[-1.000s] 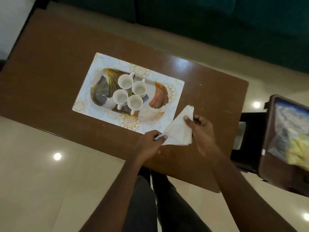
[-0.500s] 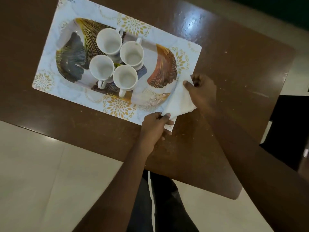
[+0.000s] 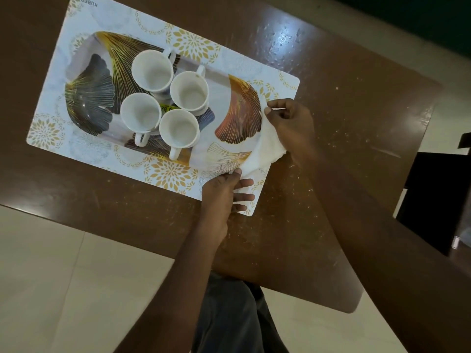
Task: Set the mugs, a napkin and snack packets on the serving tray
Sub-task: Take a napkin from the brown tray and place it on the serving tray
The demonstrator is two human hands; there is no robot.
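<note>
While the right hand pinches a white napkin by its far corner, the left hand seems to pinch its near corner, covering part of it. The napkin drapes over the right end of the leaf-patterned tray. Four empty mugs cluster mid-tray, above a floral placemat.

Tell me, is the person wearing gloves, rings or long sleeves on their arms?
No. The left hand and the right hand are bare: no gloves, and no ring, watch or bracelet that shows. Both forearms are bare as far as the picture reaches, so no sleeves are in view.
</note>
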